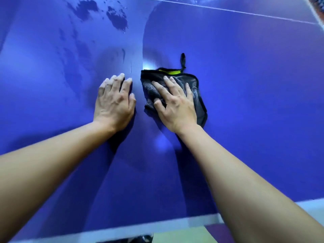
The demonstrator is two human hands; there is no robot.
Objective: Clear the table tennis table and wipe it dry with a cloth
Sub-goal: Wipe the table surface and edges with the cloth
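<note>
Two bare forearms, the left forearm (pixel 52 163) and the right forearm (pixel 245 172), reach out over the white edge line (pixel 122 227) of the blue table (pixel 245 120).

Further in, the left hand (pixel 114 102) rests palm-down on the bare surface. Its fingers are relaxed and grasp nothing. Just beside it, the right hand (pixel 177 106) presses spread, nearly straight fingers onto the dark cloth (pixel 198 88), bearing down on it rather than clutching it.

The cloth lies flat on the table under that hand, bunched along its left side. Its long axis runs roughly near to far, leaning a little. The yellow-green tag (pixel 172 72) and the hanging loop (pixel 182 60) sit at the far end — the loop points away from the person.

Beyond, to the far left, dark wet patches (pixel 116 18) still sit on the surface, short of the far white line (pixel 245 13).

The risks, as I judge them:
- The bunched side may smear water rather than lift it.
- The cloth sits well apart from those patches — a stroke kept to this side would leave them.
- A long reach could let the bracing left hand slip on damp table.
</note>
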